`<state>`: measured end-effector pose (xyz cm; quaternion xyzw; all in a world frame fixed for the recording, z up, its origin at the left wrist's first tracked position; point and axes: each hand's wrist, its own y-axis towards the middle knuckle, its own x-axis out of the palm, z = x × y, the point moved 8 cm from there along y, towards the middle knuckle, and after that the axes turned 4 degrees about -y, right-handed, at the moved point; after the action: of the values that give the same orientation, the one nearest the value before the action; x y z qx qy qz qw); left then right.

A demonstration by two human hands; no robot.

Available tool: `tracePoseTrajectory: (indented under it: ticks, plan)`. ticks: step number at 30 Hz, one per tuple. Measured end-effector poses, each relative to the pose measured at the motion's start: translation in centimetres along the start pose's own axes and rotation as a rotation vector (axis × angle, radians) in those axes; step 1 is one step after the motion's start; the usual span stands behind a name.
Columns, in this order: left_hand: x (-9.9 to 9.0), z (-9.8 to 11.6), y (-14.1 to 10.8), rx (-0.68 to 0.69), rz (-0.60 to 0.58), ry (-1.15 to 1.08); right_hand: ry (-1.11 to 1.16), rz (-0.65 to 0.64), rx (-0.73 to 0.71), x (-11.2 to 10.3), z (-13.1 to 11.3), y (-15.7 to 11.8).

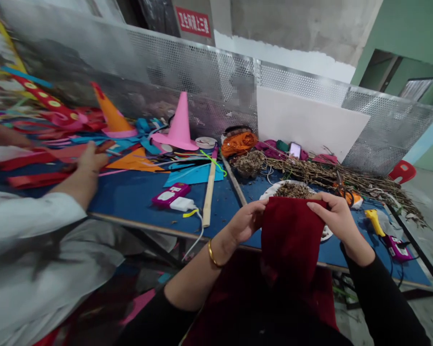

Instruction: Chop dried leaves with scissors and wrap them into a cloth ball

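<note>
A piece of dark red cloth (294,233) hangs down in front of me over the table's near edge. My left hand (246,222) pinches its upper left corner, fingers curled behind the fabric. At the upper right corner my right hand (335,216) grips the cloth, with the thumb lying on its front. Behind the cloth sits a white plate (267,192) of dried brown plant bits (292,189), partly hidden by the fabric. A gold bangle (212,254) circles my left wrist.
Dry stalks (361,180) and black-handled scissors (341,187) lie behind my right hand. A yellow glue gun (373,222) and purple power strip (397,247) stand right. Leftward are a wooden stick (209,192), a pink cone hat (182,127) and a co-worker's hand (88,163) among felt strips.
</note>
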<state>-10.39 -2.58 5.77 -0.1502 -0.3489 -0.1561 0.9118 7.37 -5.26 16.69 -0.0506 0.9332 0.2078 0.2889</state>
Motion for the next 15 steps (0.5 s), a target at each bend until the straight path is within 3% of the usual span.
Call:
tracePoseTrajectory:
  ticks: [3, 7, 9, 12, 15]
  plan:
    - [-0.7, -1.3, -0.2, -0.016, 0.030, -0.100, 0.001, 0.015, 0.029, 0.3, 0.5, -0.3]
    - [-0.5, -2.9, -0.2, 0.039, -0.008, 0.120, -0.015, 0.017, 0.039, 0.7, 1.5, -0.8]
    - [-0.7, -3.1, -0.1, 0.112, 0.027, 0.172, -0.033, 0.015, 0.042, 0.8, 2.3, -1.2]
    - [-1.0, -3.3, -0.2, 0.200, 0.090, 0.134, -0.050, 0.003, 0.077, 1.2, 4.0, -2.3]
    - [-0.9, -4.0, -0.2, 0.170, 0.103, 0.081, -0.036, -0.025, 0.119, 1.9, 5.8, -3.7]
